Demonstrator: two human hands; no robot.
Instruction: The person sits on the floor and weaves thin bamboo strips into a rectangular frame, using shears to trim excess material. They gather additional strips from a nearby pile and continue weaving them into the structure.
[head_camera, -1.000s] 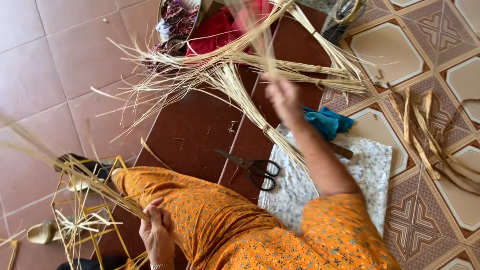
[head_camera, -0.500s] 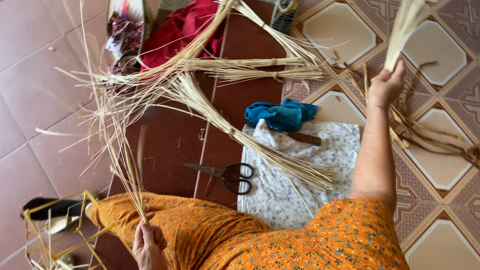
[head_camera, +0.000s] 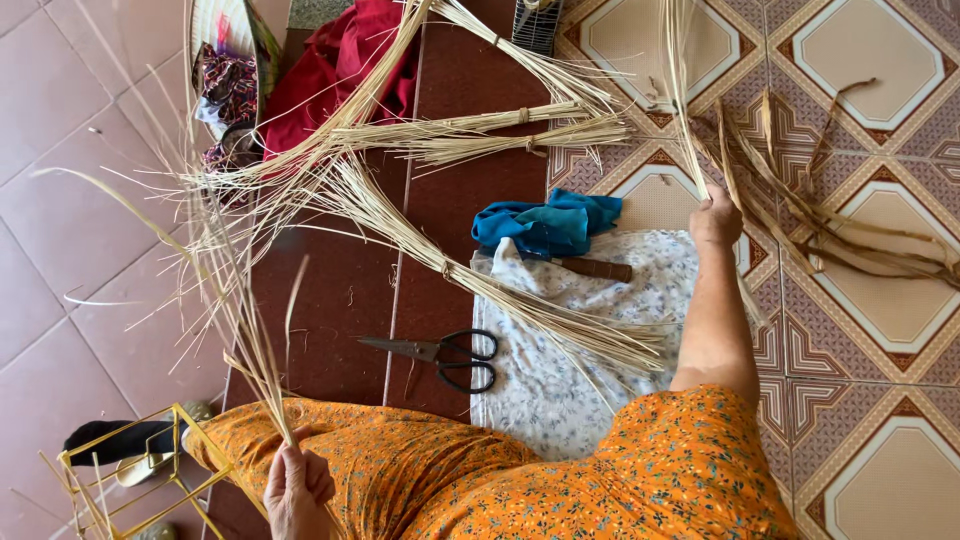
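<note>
My left hand (head_camera: 296, 488) rests low on my orange-clad leg (head_camera: 420, 480) and grips a thin bunch of pale straw strands (head_camera: 235, 290) that fan upward to the left. My right hand (head_camera: 716, 216) is stretched out over the patterned tiles, closed on a few long straw strands (head_camera: 682, 100) that run up past the top edge. Between my hands lie tied bundles of straw (head_camera: 480, 130), and one long straw bundle (head_camera: 530, 310) crosses a floral cloth (head_camera: 560, 400).
Black scissors (head_camera: 445, 355) lie on the dark red floor beside the cloth. A blue rag (head_camera: 545, 222) and a brown-handled knife (head_camera: 595, 268) sit on the cloth's top edge. Dry brown leaf strips (head_camera: 840, 230) lie at right; a yellow wire frame (head_camera: 130, 480) at bottom left; a red cloth (head_camera: 335, 70) at top.
My right hand has swung from the centre out to the right, carrying its strands over the patterned tiles. My left hand has stayed on my leg, still holding its bunch.
</note>
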